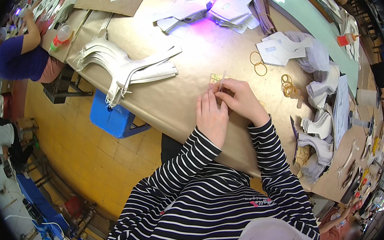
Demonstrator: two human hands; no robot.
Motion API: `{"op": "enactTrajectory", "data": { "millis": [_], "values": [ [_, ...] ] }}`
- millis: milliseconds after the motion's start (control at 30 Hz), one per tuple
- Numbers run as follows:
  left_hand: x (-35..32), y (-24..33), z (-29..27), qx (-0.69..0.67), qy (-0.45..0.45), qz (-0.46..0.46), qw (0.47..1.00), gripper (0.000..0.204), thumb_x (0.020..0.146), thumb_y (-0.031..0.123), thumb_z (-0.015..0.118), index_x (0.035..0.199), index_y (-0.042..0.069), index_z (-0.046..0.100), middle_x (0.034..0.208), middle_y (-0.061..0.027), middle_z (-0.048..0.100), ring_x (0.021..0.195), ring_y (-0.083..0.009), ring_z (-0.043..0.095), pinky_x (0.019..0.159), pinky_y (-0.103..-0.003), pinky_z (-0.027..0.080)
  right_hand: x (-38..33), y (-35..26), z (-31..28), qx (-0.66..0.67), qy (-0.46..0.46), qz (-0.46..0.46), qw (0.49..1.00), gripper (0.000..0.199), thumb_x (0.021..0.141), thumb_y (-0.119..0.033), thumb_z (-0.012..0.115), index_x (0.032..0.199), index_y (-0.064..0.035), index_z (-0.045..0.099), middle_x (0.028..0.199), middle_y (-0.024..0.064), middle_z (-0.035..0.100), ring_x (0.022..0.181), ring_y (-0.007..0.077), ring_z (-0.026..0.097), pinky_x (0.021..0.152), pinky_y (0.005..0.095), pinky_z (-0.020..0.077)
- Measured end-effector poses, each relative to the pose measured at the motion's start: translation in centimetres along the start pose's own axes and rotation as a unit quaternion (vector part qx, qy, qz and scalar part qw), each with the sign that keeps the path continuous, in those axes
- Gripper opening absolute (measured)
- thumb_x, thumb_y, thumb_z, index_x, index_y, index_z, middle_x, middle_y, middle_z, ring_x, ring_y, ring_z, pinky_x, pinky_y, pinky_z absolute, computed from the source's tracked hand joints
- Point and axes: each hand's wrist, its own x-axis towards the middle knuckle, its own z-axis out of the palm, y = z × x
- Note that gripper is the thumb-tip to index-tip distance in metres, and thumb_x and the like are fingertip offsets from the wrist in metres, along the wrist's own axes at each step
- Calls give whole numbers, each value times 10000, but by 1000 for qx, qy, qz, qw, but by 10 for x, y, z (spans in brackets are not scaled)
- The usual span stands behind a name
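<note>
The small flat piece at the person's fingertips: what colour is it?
Golden yellow; the small flat piece lies on the tan table, seen in the head view.

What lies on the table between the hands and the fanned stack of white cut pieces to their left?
In the head view, nothing: between the hands, left hand and right hand, and the white cut pieces there is only bare brown table.

Black-and-white striped sleeves (269, 154) fill the lower centre, over a tan-brown table (176, 98) with white cut pieces (122, 66) at upper left, yellow rubber bands (258, 63) right of centre, a blue stool (113, 116) and ochre floor tiles (94, 162) at left.
</note>
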Motion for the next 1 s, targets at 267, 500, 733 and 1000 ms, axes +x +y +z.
{"op": "enactTrajectory", "data": {
  "millis": [267,500,733,1000],
  "values": [
    [2,1,-5,-41,6,-19,999,447,835,238,717,1250,85,652,1443,-216,488,1248,-321,512,1078,-464,382,-32,8,-2,195,232,67,951,70,906,22,667,967,51,686,898,49,681,811,103,644,753,244,530],
    [4,1,-10,-60,-1,-17,998,489,800,271,773,1236,77,664,1433,-233,482,1263,-349,490,1077,-486,368,-72,9,3,84,213,68,971,63,909,51,664,963,68,691,946,62,689,814,110,663,747,244,544],
    [5,3,-13,-52,-15,-14,998,499,802,273,764,1239,58,656,1436,-241,469,1280,-356,472,1084,-485,359,-71,15,13,-37,183,-8,982,89,888,76,654,968,74,690,938,94,696,824,147,697,736,251,561],
    [5,4,-12,3,-28,-11,1000,411,847,224,719,1219,58,664,1417,-233,489,1269,-340,494,1081,-484,363,-74,17,12,46,247,31,967,64,855,42,697,919,32,700,910,103,704,762,188,680,679,290,539]
  ]
}}
